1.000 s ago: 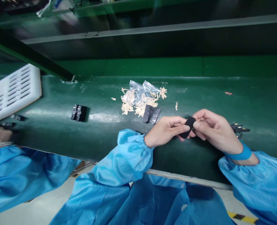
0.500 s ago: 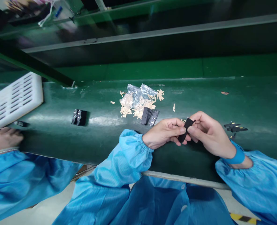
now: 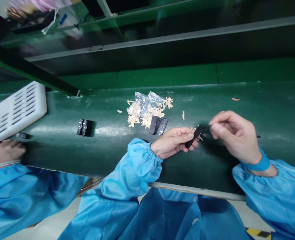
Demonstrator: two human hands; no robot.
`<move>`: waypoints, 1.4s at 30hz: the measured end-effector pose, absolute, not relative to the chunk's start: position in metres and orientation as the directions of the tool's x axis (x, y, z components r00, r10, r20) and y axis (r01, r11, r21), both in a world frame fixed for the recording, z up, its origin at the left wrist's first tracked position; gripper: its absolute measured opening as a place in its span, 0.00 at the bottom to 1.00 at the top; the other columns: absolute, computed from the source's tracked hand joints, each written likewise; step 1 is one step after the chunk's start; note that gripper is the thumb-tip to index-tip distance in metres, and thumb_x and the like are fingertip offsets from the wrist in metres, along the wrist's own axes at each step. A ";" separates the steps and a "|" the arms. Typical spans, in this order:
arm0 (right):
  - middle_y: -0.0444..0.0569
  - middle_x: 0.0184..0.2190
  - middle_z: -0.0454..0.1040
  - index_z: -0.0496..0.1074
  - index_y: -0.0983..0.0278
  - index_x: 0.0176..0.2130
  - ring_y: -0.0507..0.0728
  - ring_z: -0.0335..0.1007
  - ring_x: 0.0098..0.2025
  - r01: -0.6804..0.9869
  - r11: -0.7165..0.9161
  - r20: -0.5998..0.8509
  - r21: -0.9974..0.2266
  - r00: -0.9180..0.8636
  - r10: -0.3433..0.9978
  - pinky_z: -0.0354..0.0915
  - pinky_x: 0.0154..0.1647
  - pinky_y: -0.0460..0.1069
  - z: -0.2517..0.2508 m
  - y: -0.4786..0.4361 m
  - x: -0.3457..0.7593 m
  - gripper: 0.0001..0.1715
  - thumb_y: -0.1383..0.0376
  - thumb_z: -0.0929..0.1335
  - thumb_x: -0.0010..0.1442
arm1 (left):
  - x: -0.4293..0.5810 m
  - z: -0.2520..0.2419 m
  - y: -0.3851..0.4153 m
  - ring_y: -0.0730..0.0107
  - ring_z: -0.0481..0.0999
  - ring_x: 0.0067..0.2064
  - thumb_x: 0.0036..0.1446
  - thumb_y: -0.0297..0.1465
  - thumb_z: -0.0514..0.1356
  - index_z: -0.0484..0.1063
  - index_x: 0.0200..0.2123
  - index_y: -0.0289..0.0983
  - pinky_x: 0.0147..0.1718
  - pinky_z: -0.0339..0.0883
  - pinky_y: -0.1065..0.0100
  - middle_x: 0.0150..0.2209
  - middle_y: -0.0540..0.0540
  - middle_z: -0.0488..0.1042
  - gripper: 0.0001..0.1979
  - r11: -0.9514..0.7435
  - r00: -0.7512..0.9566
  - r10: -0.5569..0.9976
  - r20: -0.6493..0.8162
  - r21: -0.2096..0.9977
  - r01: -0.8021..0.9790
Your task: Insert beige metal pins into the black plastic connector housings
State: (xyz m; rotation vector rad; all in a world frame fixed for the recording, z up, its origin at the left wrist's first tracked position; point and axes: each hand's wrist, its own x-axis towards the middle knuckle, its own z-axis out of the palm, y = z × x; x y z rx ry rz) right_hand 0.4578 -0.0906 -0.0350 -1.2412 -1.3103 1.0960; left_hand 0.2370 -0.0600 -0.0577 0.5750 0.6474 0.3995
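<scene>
My left hand [image 3: 173,141] grips a narrow black part [image 3: 194,136] between thumb and fingers, tilted above the green bench. To its right is my right hand [image 3: 233,133], apart from that part, thumb and index pinched together around a small dark thing, blurred at the fingertips. Small pale pieces [image 3: 147,115] lie in a heap with clear plastic bags [image 3: 142,100] beyond my left hand. Flat black plates [image 3: 158,125] rest fanned out at the heap's near edge. A few pale pieces show behind the held part.
Black blocks [image 3: 84,128] stand on the bench [image 3: 112,143] at the left. Farther left are a white slotted tray [image 3: 17,110] and another person's hand [image 3: 7,151]. A green post [image 3: 37,71] slants down to the bench. A shelf runs along the back.
My right hand has moved right and up, off the black part. My left hand still holds that part, slightly lower and farther left. The view has shifted a little.
</scene>
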 end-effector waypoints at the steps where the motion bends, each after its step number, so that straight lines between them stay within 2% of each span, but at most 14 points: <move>1: 0.45 0.29 0.75 0.76 0.60 0.36 0.51 0.69 0.25 0.115 0.077 0.079 -0.990 0.009 0.997 0.69 0.27 0.48 -0.034 -0.091 0.457 0.14 0.54 0.77 0.62 | 0.237 -0.058 -0.060 0.80 0.76 0.28 0.53 0.41 0.75 0.78 0.40 0.34 0.24 0.65 0.81 0.31 0.48 0.79 0.19 0.774 0.734 0.511 -0.447 0.611 -0.166; 6: 0.45 0.28 0.75 0.76 0.59 0.35 0.52 0.70 0.25 0.152 0.072 0.073 -0.986 0.004 0.997 0.71 0.27 0.48 -0.030 -0.093 0.450 0.15 0.52 0.78 0.59 | 0.237 -0.060 -0.061 0.79 0.77 0.29 0.53 0.41 0.75 0.77 0.40 0.33 0.24 0.65 0.80 0.31 0.47 0.79 0.20 0.770 0.732 0.504 -0.457 0.622 -0.142; 13: 0.45 0.27 0.75 0.75 0.60 0.33 0.51 0.70 0.25 0.190 0.131 0.129 -0.973 -0.022 0.991 0.69 0.26 0.46 -0.032 -0.093 0.451 0.15 0.54 0.76 0.63 | 0.237 -0.059 -0.061 0.79 0.77 0.29 0.52 0.41 0.76 0.76 0.40 0.33 0.23 0.65 0.79 0.30 0.47 0.79 0.21 0.761 0.740 0.504 -0.445 0.634 -0.137; 20: 0.44 0.27 0.74 0.74 0.61 0.36 0.49 0.68 0.26 0.225 0.215 0.210 -0.950 -0.048 0.977 0.66 0.27 0.44 -0.037 -0.094 0.451 0.08 0.62 0.74 0.67 | 0.237 -0.057 -0.061 0.77 0.77 0.28 0.50 0.43 0.76 0.75 0.40 0.32 0.23 0.65 0.78 0.30 0.47 0.79 0.24 0.740 0.726 0.522 -0.448 0.662 -0.123; 27: 0.43 0.27 0.73 0.74 0.61 0.35 0.49 0.67 0.25 0.236 0.165 0.160 -0.958 -0.038 0.986 0.65 0.26 0.44 -0.042 -0.095 0.452 0.06 0.64 0.73 0.66 | 0.237 -0.054 -0.063 0.76 0.79 0.29 0.50 0.44 0.76 0.75 0.40 0.32 0.25 0.67 0.77 0.30 0.47 0.80 0.25 0.691 0.700 0.561 -0.443 0.716 -0.100; 37: 0.44 0.26 0.74 0.74 0.61 0.33 0.49 0.68 0.24 0.177 0.062 0.060 -0.982 -0.018 0.998 0.67 0.26 0.45 -0.039 -0.092 0.448 0.14 0.55 0.76 0.62 | 0.236 -0.057 -0.061 0.75 0.79 0.29 0.51 0.44 0.75 0.75 0.40 0.33 0.24 0.68 0.76 0.31 0.47 0.81 0.23 0.672 0.697 0.575 -0.428 0.733 -0.105; 42: 0.44 0.27 0.74 0.75 0.61 0.35 0.50 0.68 0.25 0.160 0.017 0.024 -0.987 0.047 0.999 0.67 0.27 0.45 -0.039 -0.090 0.449 0.14 0.56 0.77 0.61 | 0.237 -0.056 -0.061 0.77 0.78 0.29 0.52 0.43 0.75 0.75 0.40 0.33 0.25 0.66 0.77 0.30 0.48 0.80 0.22 0.654 0.685 0.596 -0.420 0.748 -0.111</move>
